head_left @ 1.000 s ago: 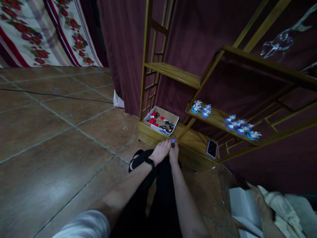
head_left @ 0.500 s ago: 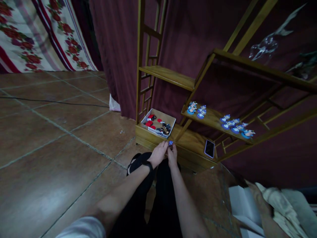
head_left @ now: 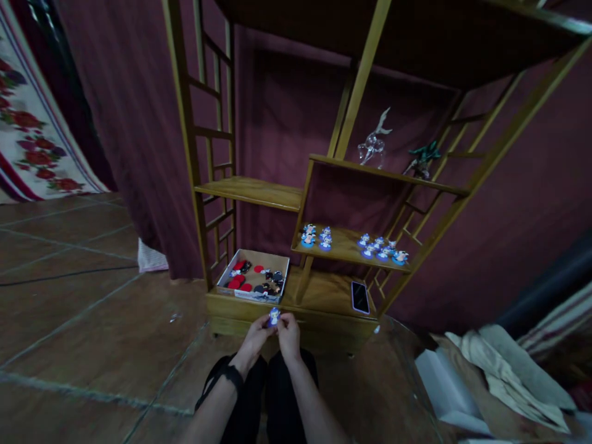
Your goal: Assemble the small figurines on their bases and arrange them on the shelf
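Note:
Both hands meet low in front of a wooden shelf unit (head_left: 252,191). My left hand (head_left: 256,336) and my right hand (head_left: 289,333) pinch a small blue-and-white figurine (head_left: 274,317) between their fingertips. Just beyond them, on the bottom board, lies an open cardboard box (head_left: 253,284) holding red and dark small pieces. Several similar blue figurines (head_left: 317,237) stand on the middle shelf, with more figurines (head_left: 382,248) further right.
A phone (head_left: 359,297) lies flat on the bottom board. A clear glass figure (head_left: 374,143) and a dark green figure (head_left: 423,158) stand on a higher shelf. Maroon curtain behind. White box (head_left: 441,388) and crumpled cloth (head_left: 506,373) lie at right on the tiled floor.
The view has swung up and to the right, showing more of the shelf. Both hands stay together on the small figurine, now seen lower in the picture.

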Available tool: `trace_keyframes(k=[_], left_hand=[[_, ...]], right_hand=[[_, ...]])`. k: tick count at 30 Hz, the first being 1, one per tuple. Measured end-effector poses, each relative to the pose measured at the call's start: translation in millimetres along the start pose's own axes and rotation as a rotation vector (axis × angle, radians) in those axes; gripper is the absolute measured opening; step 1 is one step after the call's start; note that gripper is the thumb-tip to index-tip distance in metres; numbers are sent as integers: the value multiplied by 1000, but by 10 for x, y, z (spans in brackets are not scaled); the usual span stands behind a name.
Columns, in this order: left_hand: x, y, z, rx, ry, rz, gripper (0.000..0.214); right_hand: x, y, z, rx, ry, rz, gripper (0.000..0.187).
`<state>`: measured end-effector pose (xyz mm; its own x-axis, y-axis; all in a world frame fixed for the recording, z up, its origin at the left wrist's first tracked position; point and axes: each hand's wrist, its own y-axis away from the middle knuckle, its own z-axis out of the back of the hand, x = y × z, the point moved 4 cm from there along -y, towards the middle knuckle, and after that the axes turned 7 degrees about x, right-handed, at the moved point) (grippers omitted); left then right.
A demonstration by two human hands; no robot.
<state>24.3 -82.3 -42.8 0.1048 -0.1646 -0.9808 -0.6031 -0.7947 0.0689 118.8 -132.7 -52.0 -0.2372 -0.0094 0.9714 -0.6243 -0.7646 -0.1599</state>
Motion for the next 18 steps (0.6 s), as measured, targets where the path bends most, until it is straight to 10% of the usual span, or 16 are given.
trace_keyframes(k=[10,18], left_hand=[[52,-75,45,-203,56,6,37],[63,-155,60,-108,-144,-32,34]], right_hand=[[-47,-58,-19,-54,95,-30,19],[36,-25,-9,-95,174,-20,17]])
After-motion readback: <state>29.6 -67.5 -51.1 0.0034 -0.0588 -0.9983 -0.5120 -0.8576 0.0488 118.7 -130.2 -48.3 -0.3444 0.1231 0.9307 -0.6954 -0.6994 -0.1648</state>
